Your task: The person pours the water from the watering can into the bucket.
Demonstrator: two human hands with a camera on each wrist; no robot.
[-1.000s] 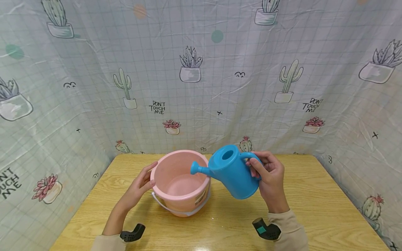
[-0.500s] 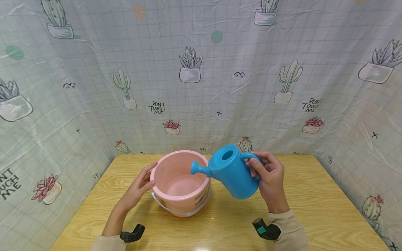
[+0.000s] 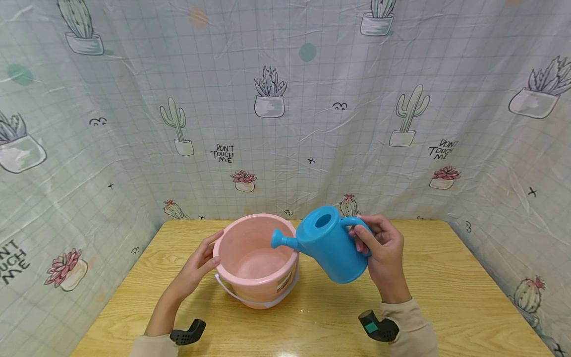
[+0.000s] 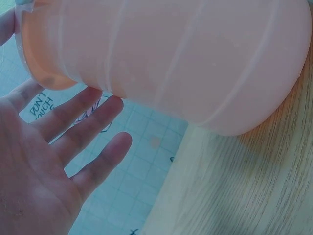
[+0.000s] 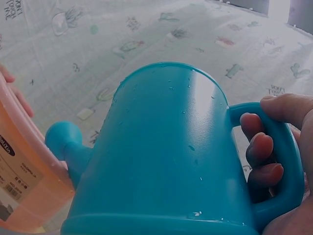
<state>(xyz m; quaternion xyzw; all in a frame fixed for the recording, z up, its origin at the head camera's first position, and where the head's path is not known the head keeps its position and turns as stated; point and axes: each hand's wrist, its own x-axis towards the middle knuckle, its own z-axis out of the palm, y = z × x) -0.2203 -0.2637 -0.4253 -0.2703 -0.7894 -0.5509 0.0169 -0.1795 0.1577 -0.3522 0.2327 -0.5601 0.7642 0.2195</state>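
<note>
A pink bucket stands on the table with its white handle hanging down in front. My left hand rests against the bucket's left side, thumb and forefinger at the rim. In the left wrist view the fingers of that hand are nearly straight, some touching the bucket wall. A blue watering can is tilted toward the bucket, its spout end over the right rim. Curled through the can's handle, my right hand grips it. Droplets cling to the can in the right wrist view. No stream shows from the spout.
The wooden table reaches back to a patterned curtain that hangs at the back and both sides. Small wet spots lie on the table in front of the can. A label is on the bucket's side.
</note>
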